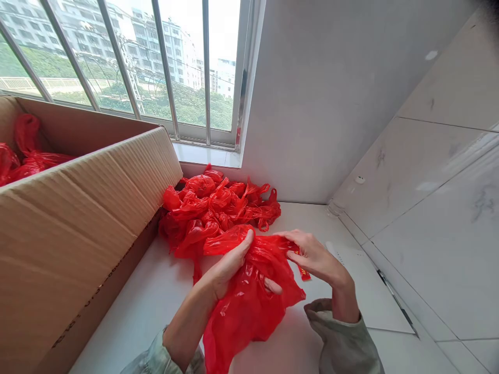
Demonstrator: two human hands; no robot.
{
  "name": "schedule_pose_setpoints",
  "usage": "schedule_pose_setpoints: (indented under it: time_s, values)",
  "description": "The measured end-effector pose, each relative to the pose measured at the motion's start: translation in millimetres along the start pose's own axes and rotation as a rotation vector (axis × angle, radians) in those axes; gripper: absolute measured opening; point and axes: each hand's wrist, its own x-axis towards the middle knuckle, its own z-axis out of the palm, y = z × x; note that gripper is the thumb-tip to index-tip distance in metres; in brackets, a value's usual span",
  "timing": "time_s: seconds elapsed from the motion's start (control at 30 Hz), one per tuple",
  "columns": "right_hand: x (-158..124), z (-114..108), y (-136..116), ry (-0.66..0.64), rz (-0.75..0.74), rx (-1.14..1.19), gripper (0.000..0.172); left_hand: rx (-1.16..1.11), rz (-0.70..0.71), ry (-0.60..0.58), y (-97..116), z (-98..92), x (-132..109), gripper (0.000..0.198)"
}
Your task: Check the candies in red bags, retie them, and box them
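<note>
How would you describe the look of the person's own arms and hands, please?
The left hand and right hand are bare, with no gloves or rings showing. The left sleeve and right sleeve are greyish green and loose-cuffed, the left looking paler. No markings show on either.

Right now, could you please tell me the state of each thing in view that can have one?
Held red plastic bag: crumpled, lower part loose
Left hand: closed on the bag
Right hand: fingers bent at the bag's edge
Heaped red plastic bags: crumpled, bunched together
Cardboard box: open-topped, red plastic inside
Barred window: cannot tell whether open or shut
</note>
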Motion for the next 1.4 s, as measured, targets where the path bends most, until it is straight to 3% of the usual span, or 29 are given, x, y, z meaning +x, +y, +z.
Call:
schedule_pose_setpoints:
  time_s: [0.17, 0.3, 0.47, 0.57, 0.67, 0.77, 0.87, 1.0, 1.13, 1.23, 1.33, 1.4]
  values:
    - [-12, -4, -18, 0.264, 0.119, -0.041, 0.018, 0.08, 0.171, 0.203, 3, 6.3, 1, 0.054]
    - [-13, 7, -44, 0.405, 0.167, 0.124, 0.009, 0.112, 0.216, 0.144, 3, 12.7, 3, 0.052]
    - [-8, 22, -58, 0.299, 0.154, 0.47, 0.008, 0.231, 0.231, 0.051, 4, 15.7, -8, 0.06]
    - [-10, 23, -61, 0.201, 0.12, 0.571, 0.016, 0.342, 0.289, 0.114, 6, 15.1, -12, 0.064]
    - [-15, 21, -67, 0.149, 0.106, 0.552, 0.03, 0.275, 0.3, 0.182, 6, 13.0, -9, 0.046]
    - [-18, 22, -73, 0.173, 0.098, 0.569, 0.039, 0.206, 0.345, 0.168, 9, 10.0, -7, 0.032]
    - [-20, 26, -78, 0.163, 0.088, 0.451, 0.036, 0.245, 0.351, 0.115, 16, 8.0, -12, 0.036]
    - [-20, 36, -77, 0.123, 0.078, 0.1, 0.029, 0.305, 0.367, 0.066, 21, 6.7, -18, 0.041]
    - [-13, 45, -69, 0.214, -0.032, -0.091, 0.031, 0.428, 0.389, 0.091, 17, 3.9, -14, 0.041]
    - [-10, 41, -64, 0.234, -0.064, -0.032, 0.032, 0.501, 0.408, 0.073, 15, 2.4, -10, 0.038]
    - [-14, 26, -63, 0.1, -0.084, 0.153, 0.031, 0.549, 0.44, 0.022, 16, 2.4, -12, 0.028]
    - [-16, 16, -62, 0.149, -0.058, 0.281, 0.024, 0.571, 0.459, 0.006, 16, 2.4, -15, 0.027]
